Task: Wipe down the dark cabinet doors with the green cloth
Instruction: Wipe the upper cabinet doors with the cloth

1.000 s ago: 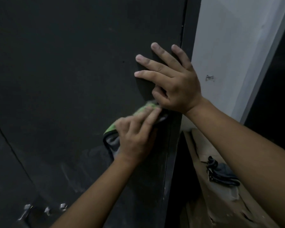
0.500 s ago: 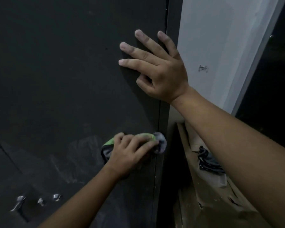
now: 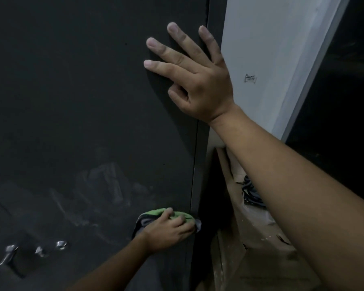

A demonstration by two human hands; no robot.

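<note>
Low at the far left of the dark cabinet door [image 3: 82,91], a few small shiny metal fittings [image 3: 11,252] catch the light; I cannot tell whether they sit on this door or on a panel beside it. To their right, across the lower middle of the door, pale dusty streaks [image 3: 105,185] mark the surface.

Further right, near the bottom of the door and just inside its right edge, my left hand [image 3: 168,232] grips the green cloth [image 3: 177,214]. My fingers are curled over the top of the bunched cloth and press it against the door face. A grey corner of the cloth pokes out past my fingertips and reaches the door's right edge.

Higher up on the same side of the door, my right hand [image 3: 200,80] lies flat against it, holding nothing. Its fingers are straight and spread, the little finger lying along the door's right edge and the thumb tucked below.

Right of the door stands a white wall panel [image 3: 271,49]. Below that panel, at the foot of the door's right side, lies brown sheeting [image 3: 250,238] with a dark crumpled bundle [image 3: 250,194] on it, partly hidden behind my right forearm.
</note>
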